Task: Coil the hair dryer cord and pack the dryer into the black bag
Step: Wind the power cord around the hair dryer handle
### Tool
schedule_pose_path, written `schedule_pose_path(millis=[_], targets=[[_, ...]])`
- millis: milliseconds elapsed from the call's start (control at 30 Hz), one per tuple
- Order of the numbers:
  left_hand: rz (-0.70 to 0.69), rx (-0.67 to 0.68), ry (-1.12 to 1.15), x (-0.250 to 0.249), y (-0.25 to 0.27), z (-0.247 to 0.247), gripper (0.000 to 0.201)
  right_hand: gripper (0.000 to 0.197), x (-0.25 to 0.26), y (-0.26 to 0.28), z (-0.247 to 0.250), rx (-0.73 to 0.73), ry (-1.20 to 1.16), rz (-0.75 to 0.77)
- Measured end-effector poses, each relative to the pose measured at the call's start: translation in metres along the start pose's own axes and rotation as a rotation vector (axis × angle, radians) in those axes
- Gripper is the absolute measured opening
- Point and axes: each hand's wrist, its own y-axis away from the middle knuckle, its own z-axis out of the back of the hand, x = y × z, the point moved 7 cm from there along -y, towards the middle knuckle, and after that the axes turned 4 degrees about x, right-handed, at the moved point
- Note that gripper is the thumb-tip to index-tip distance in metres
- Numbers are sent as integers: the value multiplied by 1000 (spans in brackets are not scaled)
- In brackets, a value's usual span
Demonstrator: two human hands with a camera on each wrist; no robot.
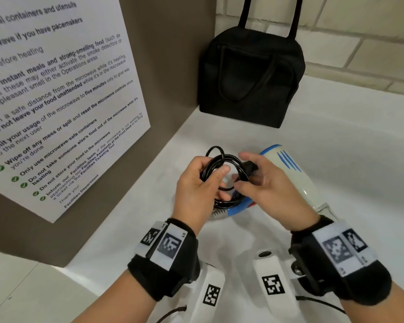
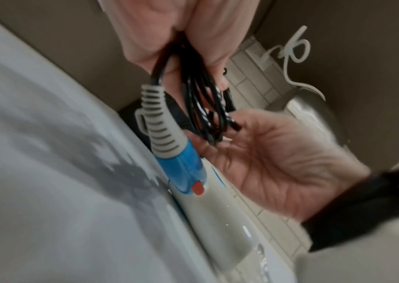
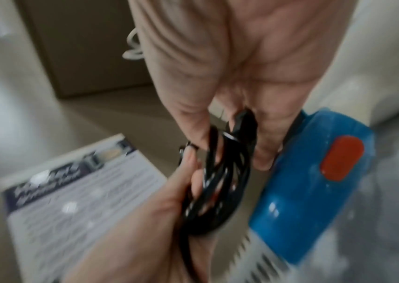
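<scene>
The black cord (image 1: pixel 222 173) is wound into a loose coil just above the white counter. My left hand (image 1: pixel 216 183) grips one side of the coil (image 3: pixel 217 183), thumb over the loops. My right hand (image 1: pixel 244 171) pinches the cord's plug (image 1: pixel 251 165) (image 3: pixel 244 124) at the coil's right side. The white and blue hair dryer (image 1: pixel 289 170) lies on the counter under and behind my right hand. Its grey strain relief (image 2: pixel 155 118) and red switch (image 2: pixel 198 188) show at the handle end. The black bag (image 1: pixel 250 73) stands upright in the back corner, apart from both hands.
A brown panel with a printed microwave notice (image 1: pixel 56 101) walls off the left side. A tiled wall (image 1: pixel 359 43) runs behind the white counter (image 1: pixel 336 136). A white cable (image 2: pixel 292 47) hangs from a wall socket.
</scene>
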Motion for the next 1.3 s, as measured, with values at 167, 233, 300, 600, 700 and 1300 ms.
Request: schedule_pose_path(millis=[167, 233, 300, 600, 700, 1300], targets=[[57, 93, 69, 1, 0, -7, 4, 43, -1, 2, 6, 184, -83, -28], [35, 105, 45, -3, -4, -10, 3, 33, -4, 1, 8, 181, -111, -23], [15, 105, 36, -5, -9, -12, 3, 28, -8, 1, 5, 191, -181, -23], [260, 177, 354, 21, -16, -22, 19, 22, -23, -1, -1, 73, -340, 66], [329, 217, 434, 30, -15, -28, 16, 21, -30, -1, 3, 23, -270, 116], [172, 109, 311, 10, -16, -27, 15, 25, 15, 21, 19, -214, 317, 519]])
